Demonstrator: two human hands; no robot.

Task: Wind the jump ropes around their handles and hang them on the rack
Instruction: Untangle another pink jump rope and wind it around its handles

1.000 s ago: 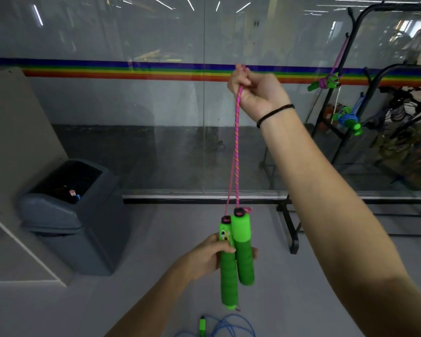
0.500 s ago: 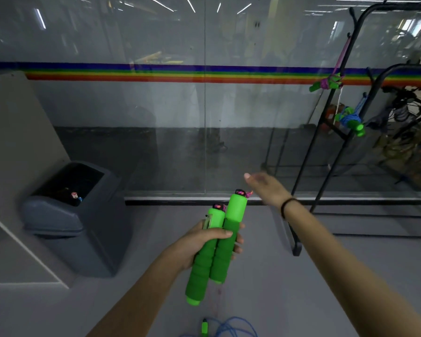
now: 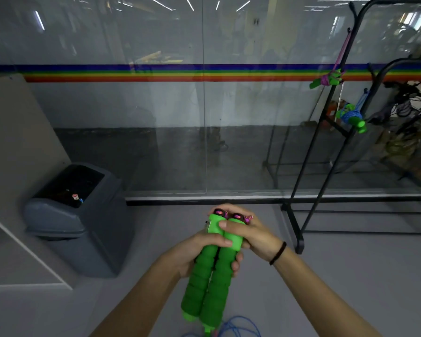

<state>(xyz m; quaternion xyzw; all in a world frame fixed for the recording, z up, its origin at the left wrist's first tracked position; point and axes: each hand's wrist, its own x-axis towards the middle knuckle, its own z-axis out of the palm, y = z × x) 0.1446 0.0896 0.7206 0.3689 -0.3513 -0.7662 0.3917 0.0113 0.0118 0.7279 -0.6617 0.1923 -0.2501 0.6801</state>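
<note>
I see only bits of the pink rope (image 3: pixel 248 218); the rest is hidden. The left hand (image 3: pixel 190 254) grips both green handles (image 3: pixel 204 288) at their middle, away from the rack (image 3: pixel 298 239). The right hand (image 3: pixel 253 233) curls over their tops.

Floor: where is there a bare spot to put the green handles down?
The floor is bare between the trash bin and the rack foot, and again right of that foot. It is crowded at the bottom edge, where a blue rope lies below the green handles.
</note>
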